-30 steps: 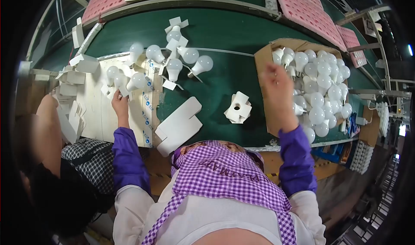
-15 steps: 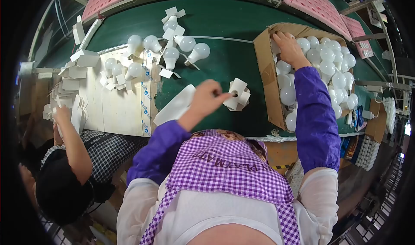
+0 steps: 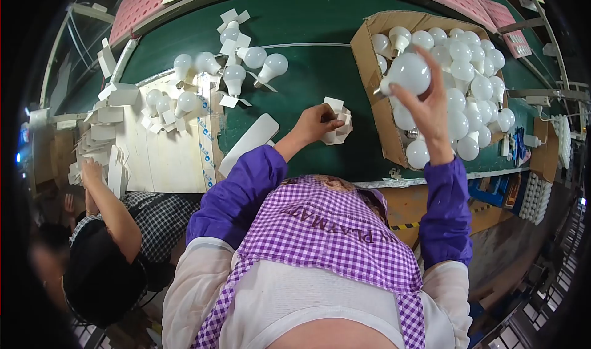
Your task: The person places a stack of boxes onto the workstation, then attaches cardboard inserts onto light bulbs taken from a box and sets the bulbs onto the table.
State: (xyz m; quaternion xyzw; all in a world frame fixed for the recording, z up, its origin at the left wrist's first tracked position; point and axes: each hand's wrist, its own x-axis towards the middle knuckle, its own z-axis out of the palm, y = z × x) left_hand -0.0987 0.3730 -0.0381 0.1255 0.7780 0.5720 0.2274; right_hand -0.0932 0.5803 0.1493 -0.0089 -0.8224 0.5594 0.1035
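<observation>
My right hand holds up a white light bulb between thumb and fingers, its metal base pointing left. The bulb is above the near-left part of an open cardboard box, which is full of similar bulbs. My left hand has its fingers closed at a small stack of folded white card pieces on the green table. Those fingers pinch the edge of the top card; their tips are partly hidden. Beside my left wrist lies a flat white card strip.
Several bulbs with white cards round their bases lie at the back left. More stand on a pale board. At far left, a co-worker's hand is near stacked white cards. Pink trays line the back.
My right hand has come up out of the box with a light bulb and turned toward me. My left hand has moved right onto the white card stack and closed there.
</observation>
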